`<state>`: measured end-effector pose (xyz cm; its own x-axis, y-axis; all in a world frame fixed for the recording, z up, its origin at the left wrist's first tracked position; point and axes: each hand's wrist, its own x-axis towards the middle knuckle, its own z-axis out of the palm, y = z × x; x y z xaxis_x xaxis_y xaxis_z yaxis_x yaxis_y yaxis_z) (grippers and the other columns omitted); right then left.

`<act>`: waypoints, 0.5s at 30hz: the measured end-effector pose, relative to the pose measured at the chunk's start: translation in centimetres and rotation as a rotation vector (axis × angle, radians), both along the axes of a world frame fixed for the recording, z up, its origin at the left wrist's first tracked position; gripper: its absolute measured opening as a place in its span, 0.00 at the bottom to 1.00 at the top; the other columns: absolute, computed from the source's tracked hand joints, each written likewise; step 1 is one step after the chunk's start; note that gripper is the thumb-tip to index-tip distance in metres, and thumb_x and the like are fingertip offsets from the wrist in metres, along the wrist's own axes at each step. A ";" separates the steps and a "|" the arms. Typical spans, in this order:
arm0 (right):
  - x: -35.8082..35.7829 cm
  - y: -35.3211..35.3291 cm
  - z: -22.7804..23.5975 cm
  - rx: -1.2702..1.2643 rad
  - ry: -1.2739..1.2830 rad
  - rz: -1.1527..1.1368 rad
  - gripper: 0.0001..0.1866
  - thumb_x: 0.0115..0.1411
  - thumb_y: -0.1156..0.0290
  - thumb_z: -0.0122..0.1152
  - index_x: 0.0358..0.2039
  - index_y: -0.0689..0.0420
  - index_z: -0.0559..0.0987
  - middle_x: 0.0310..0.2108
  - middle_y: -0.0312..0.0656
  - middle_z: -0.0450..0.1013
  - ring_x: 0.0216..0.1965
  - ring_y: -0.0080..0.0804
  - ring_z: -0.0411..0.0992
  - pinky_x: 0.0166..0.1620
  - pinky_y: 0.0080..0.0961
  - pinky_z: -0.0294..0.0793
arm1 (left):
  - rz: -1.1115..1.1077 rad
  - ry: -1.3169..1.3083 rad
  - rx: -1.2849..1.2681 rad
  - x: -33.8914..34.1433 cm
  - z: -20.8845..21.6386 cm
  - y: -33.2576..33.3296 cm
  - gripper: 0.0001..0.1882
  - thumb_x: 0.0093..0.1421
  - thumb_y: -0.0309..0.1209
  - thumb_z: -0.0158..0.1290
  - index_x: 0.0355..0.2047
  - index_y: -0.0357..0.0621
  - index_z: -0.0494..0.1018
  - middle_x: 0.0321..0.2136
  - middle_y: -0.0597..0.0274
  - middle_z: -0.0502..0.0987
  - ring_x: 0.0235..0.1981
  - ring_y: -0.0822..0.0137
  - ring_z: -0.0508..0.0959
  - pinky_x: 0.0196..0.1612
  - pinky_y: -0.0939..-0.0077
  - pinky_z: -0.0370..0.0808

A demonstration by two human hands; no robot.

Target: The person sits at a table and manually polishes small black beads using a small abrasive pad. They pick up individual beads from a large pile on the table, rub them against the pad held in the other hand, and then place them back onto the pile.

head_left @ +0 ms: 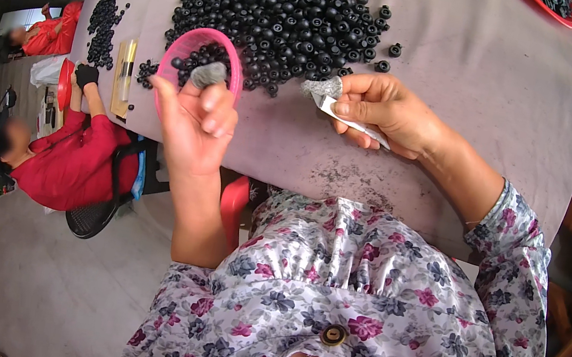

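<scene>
The left hand [192,124] is raised above the near edge of the table [473,74]. Its fingers are closed on the rim of a small pink bowl [200,56], which is tilted and has some black beads inside. A grey wrap covers 1 fingertip [208,74] of this hand.

The right hand [382,111] rests on the table just to the right of the bowl. Its thumb and fingers are pinched shut on a thin white strip [357,124], and 1 fingertip here also has a grey wrap [321,87]. What the strip is made of, I cannot tell.

The big heap of black beads [285,10] lies on the far side of both hands, touching the bowl area. The beads look small, round, hard and smooth, so I think they are light but roll away easily and slip from bare fingers. It seems better to take 1 between thumb and fingertip, or to scoop many with the bowl. The bowl looks like thin plastic, light and a little flexible, and the rim is a good place to hold it.

At the far left, a person in red [68,155] sits at another heap of beads.
</scene>
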<state>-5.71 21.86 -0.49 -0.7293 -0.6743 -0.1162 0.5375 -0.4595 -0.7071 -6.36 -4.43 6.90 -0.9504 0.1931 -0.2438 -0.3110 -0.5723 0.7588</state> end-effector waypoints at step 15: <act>0.1 0.0 0.3 0.041 -0.001 0.006 0.07 0.63 0.70 0.60 0.38 0.60 0.79 0.24 0.35 0.76 0.17 0.14 0.68 0.17 0.10 0.62 | 0.080 0.395 -1.249 2.7 -7.5 3.4 0.16 0.58 0.25 0.60 0.30 0.38 0.59 0.17 0.62 0.71 0.16 0.74 0.70 0.20 0.76 0.65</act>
<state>-5.58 21.83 -0.17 -0.7251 -0.6733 -0.1447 0.5408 -0.4268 -0.7248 -3.67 -1.05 -0.63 -0.9967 -0.0191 0.0794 0.0543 0.5714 0.8189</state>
